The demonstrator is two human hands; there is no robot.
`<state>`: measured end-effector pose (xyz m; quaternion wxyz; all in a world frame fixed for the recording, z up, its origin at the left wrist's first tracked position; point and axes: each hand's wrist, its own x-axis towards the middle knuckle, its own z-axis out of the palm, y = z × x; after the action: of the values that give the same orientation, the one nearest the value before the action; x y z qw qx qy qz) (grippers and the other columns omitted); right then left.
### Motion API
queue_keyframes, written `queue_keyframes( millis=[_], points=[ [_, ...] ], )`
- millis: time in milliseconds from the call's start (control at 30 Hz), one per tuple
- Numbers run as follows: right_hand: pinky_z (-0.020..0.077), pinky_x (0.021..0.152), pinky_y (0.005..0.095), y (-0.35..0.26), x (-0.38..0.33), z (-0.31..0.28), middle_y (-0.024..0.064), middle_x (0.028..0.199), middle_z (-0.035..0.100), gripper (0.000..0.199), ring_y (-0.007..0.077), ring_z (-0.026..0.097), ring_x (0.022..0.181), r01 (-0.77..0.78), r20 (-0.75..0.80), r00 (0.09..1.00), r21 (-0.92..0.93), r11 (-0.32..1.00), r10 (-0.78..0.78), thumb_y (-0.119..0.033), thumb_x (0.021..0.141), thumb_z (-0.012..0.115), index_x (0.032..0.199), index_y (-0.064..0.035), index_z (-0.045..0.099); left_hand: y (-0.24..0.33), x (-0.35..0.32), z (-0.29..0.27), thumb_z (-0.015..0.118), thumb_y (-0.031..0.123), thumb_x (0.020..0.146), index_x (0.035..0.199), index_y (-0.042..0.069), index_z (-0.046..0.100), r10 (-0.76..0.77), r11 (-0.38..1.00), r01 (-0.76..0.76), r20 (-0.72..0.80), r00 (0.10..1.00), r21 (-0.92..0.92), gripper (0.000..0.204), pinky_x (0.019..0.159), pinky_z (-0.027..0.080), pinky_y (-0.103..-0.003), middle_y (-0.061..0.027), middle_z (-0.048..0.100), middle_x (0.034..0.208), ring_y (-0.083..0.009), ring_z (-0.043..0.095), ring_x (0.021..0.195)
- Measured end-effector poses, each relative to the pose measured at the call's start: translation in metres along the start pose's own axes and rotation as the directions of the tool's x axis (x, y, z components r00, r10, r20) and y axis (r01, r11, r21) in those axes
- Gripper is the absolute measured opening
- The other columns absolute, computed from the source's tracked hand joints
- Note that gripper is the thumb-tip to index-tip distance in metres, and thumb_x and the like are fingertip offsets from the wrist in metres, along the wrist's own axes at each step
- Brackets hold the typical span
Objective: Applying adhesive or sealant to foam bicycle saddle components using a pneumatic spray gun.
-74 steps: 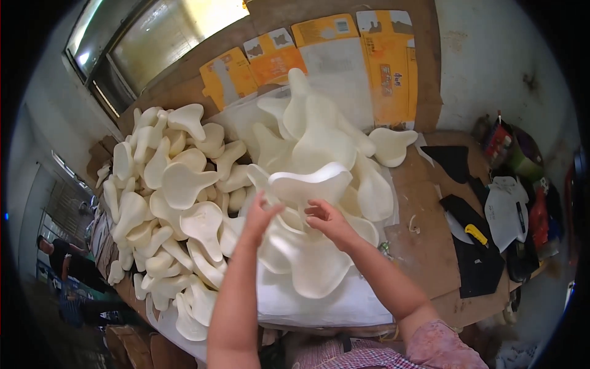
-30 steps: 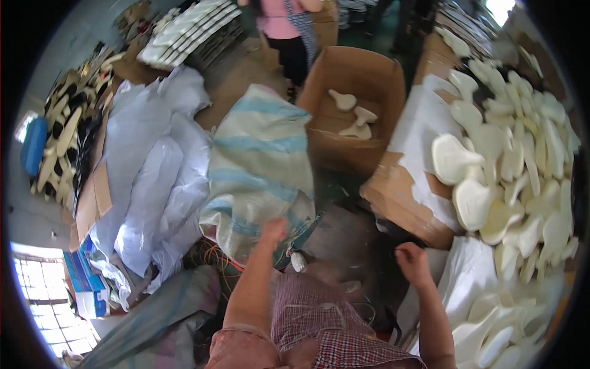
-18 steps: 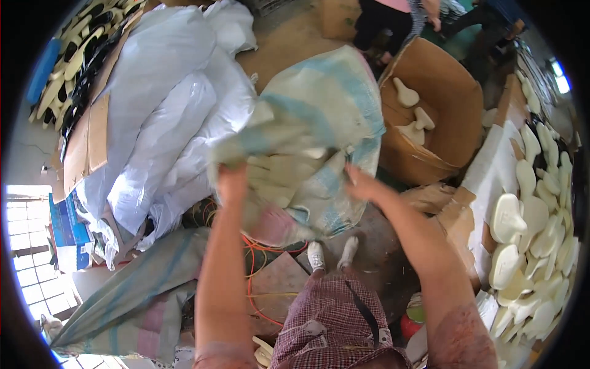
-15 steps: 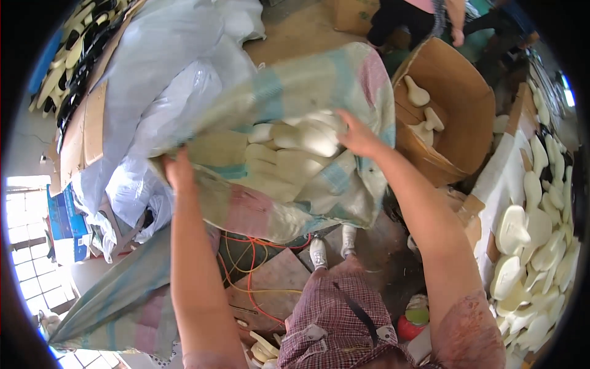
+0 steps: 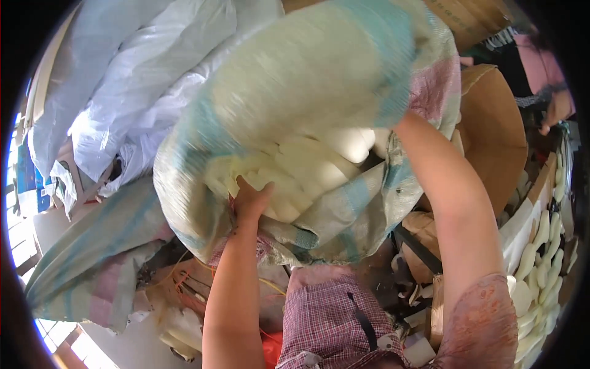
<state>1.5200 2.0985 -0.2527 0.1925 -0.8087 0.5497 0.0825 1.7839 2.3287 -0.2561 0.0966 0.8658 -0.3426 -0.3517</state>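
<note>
A big woven plastic sack (image 5: 295, 74), beige with teal and pink bands, gapes in front of me, its far side raised and blurred. Inside lie several smooth cream-coloured pieces (image 5: 319, 163) that look like moulded foam. My left hand (image 5: 251, 200) is at the sack's near left rim, thumb and forefinger spread apart above the cream pieces; its other fingers are partly hidden. My right hand (image 5: 405, 123) reaches to the right side of the mouth, where the raised sack cloth covers its fingers.
Shiny pale plastic sheeting (image 5: 141, 92) bulges at the far left. Another striped woven sack (image 5: 92, 264) hangs at the lower left. An open carton (image 5: 491, 135) stands on the right, near more cream pieces (image 5: 541, 264). A person in pink (image 5: 541, 61) is at the far right.
The sack's far side has risen and swung toward me. My left hand has moved right and inward from the left rim; my right hand has slipped behind the cloth. The view has shifted.
</note>
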Motion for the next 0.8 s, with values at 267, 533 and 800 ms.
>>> queue_keyframes(
  millis=[267, 533, 800],
  points=[
    [0.0460, 0.089, 0.0391, 0.029, 0.022, 0.029, 0.0183, 0.110, 0.061, 0.053, 0.0319, 0.058, 0.101, 0.081, -0.004, 0.997, 0.133, 0.988, -0.081, -0.032, 0.077, 0.062, 0.119, -0.0029, 0.050, -0.039, -0.011, -0.026, 0.076, 0.031, 0.064, 0.125, -0.008, 0.044, -0.024, 1.000, 0.024, -0.047, 0.999, -0.019, 0.079, 0.091, 0.045, -0.038, -0.0227, 0.056, 0.117, -0.0334, 0.056, 0.108],
    [0.0460, 0.089, 0.0388, 0.027, -0.004, 0.031, 0.0178, 0.110, 0.061, 0.053, 0.0316, 0.058, 0.101, 0.116, -0.054, 0.993, 0.235, 0.965, -0.107, -0.033, 0.077, 0.062, 0.119, -0.0034, 0.050, -0.015, -0.001, -0.030, 0.077, 0.030, 0.063, 0.124, -0.007, 0.044, -0.034, 0.998, 0.034, -0.002, 0.999, -0.057, 0.078, 0.091, 0.045, -0.038, -0.0222, 0.056, 0.117, -0.0328, 0.056, 0.108],
    [0.0459, 0.089, 0.0386, 0.050, -0.034, 0.033, 0.0173, 0.110, 0.061, 0.052, 0.0313, 0.058, 0.101, 0.088, -0.106, 0.993, 0.327, 0.941, -0.056, -0.034, 0.077, 0.062, 0.118, -0.0039, 0.051, -0.020, -0.046, -0.028, 0.077, 0.030, 0.063, 0.124, -0.007, 0.045, -0.004, 0.997, 0.011, 0.098, 0.995, -0.077, 0.078, 0.091, 0.045, -0.038, -0.0217, 0.055, 0.117, -0.0322, 0.055, 0.108]
  ],
)
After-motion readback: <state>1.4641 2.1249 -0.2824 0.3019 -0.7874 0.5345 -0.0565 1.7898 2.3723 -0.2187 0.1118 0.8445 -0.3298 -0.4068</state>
